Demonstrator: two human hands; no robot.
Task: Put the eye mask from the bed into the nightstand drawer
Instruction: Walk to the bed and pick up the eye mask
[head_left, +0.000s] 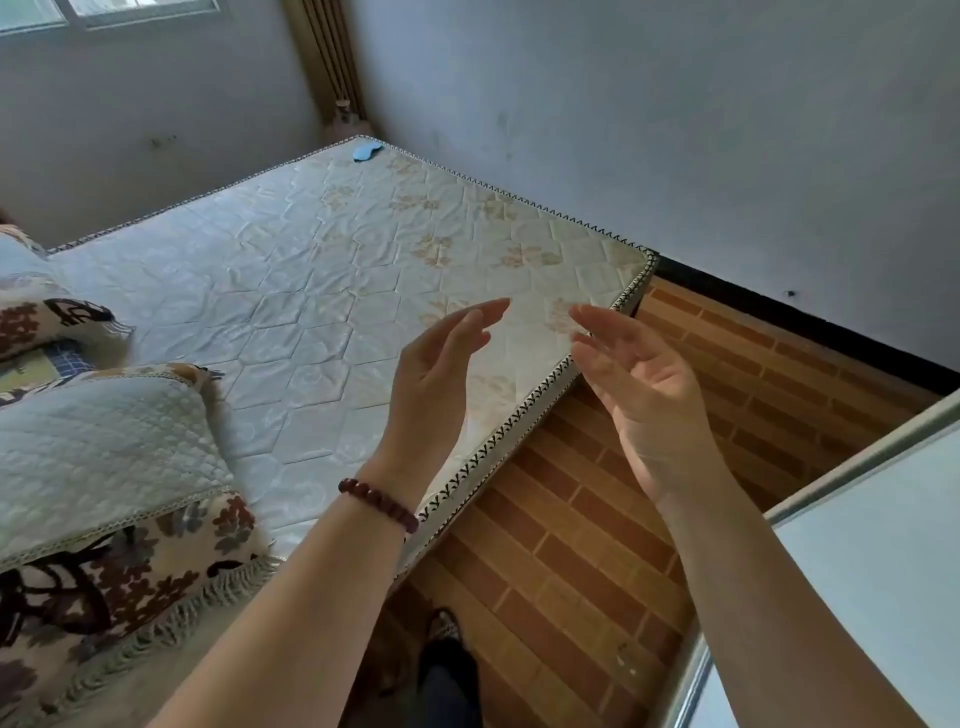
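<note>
A small blue eye mask (367, 151) lies at the far corner of the quilted white mattress (291, 291), close to the wall. My left hand (436, 374), with a dark red bead bracelet at the wrist, is raised over the mattress's near edge, fingers apart and empty. My right hand (644, 395) is raised beside it over the floor strip, palm turned inward, fingers spread and empty. Both hands are far from the mask. A pale white furniture top (872, 561) shows at the lower right; no drawer is visible.
Folded quilts and a patterned blanket (104, 493) are piled on the bed's left side. A brick-patterned floor strip (597, 519) runs between the bed and the white furniture. Grey walls close in behind, with a radiator (332, 62) in the corner. My foot (444, 629) stands on the floor.
</note>
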